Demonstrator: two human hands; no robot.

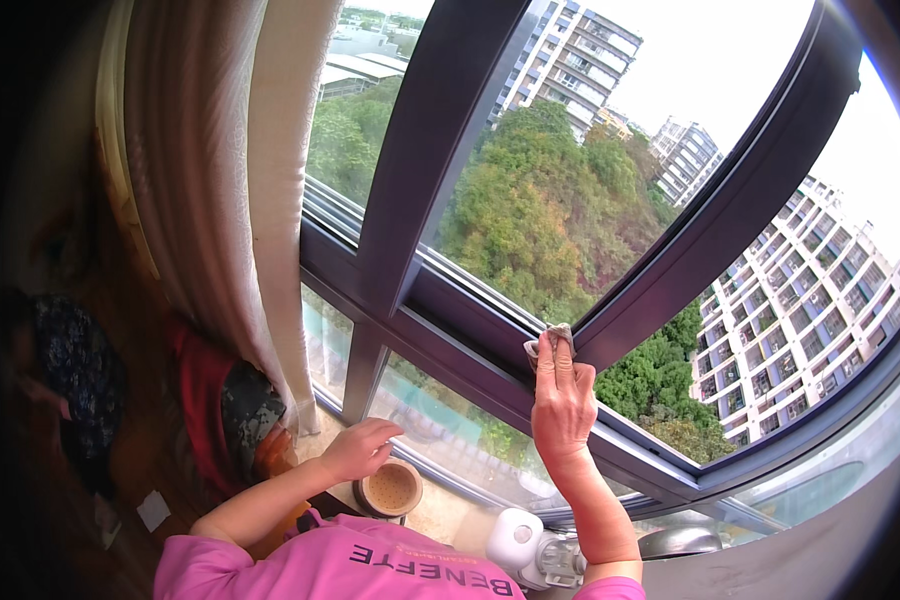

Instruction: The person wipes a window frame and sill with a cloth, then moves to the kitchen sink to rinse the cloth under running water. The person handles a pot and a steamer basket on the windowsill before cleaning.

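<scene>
With its fingers extended, my right hand (565, 412) presses a crumpled light cloth (562, 335) into a lower corner of the dark window frame (465, 319). The cloth touches the sill rail where the upright stile (720, 199) of a sliding sash comes down. My left hand (360, 450) is held in the air over the inner ledge, holding nothing, its fingers loosely bent and apart from the thumb. Just below it, a round tan pot (391, 488) with small holes in its base stands on the pale windowsill (439, 517).
Beside my right forearm are a white rounded appliance (514, 534), a clear glass vessel (560, 559) and a metal pan-like item (679, 541). Long curtains (195, 165) hang at left. Red fabric (199, 397) and a person in dark patterned clothing (82, 367) are in the shadow.
</scene>
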